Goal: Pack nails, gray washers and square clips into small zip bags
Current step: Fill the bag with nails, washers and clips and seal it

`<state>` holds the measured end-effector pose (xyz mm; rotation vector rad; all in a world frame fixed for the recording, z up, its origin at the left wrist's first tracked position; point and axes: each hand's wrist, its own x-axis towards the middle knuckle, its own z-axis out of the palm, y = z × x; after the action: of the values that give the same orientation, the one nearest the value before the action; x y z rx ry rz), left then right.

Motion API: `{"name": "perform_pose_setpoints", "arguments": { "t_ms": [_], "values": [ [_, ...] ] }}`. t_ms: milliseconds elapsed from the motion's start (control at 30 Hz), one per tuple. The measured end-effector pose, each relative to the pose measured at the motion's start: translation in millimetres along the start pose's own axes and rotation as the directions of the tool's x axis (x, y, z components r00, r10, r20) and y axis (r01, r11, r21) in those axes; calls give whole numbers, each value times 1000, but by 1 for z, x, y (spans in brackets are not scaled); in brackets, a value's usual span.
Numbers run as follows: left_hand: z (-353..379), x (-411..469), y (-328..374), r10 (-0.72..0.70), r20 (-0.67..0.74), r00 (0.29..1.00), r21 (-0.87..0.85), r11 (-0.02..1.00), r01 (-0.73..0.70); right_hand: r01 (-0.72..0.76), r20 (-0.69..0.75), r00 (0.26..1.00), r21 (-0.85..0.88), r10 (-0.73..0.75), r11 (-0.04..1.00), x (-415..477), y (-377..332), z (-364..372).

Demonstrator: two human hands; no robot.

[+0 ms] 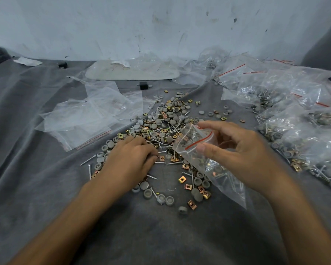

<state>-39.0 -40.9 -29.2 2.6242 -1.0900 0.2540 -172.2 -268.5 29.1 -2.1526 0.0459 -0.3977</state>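
A loose pile [166, 123] of nails, gray washers and brass square clips lies on the gray cloth [36, 115] in the middle. My left hand [130, 159] rests palm down on the pile's near left part, fingers curled over small pieces; what it holds is hidden. My right hand [237, 150] holds a small clear zip bag [199, 150] with a red seal, its mouth held open toward the pile between thumb and fingers. The bag hangs down to the right with several pieces inside.
Filled zip bags [298, 119] are heaped along the right side. Empty clear bags [88, 115] lie flat at the left. A pale oval board [134, 73] and two small black blocks [143, 85] sit near the wall at the back.
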Motion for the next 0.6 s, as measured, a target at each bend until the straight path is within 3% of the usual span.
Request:
{"name": "perform_pose_setpoints", "arguments": {
  "t_ms": [267, 433, 600],
  "values": [
    [0, 1, 5, 26, -2, 1000, 56, 998, -26, -6, -1, 1000, 3, 6, 1000, 0, 0, 2],
    [0, -3, 3, -18, 1, 1000, -121, 992, 18, -3, -6, 1000, -8, 3, 1000, 0, -2, 1],
    [-5, -1, -2, -48, -30, 998, -140, 989, 43, -2, 15, 1000, -2, 2, 1000, 0, -1, 2]
  ]
}}
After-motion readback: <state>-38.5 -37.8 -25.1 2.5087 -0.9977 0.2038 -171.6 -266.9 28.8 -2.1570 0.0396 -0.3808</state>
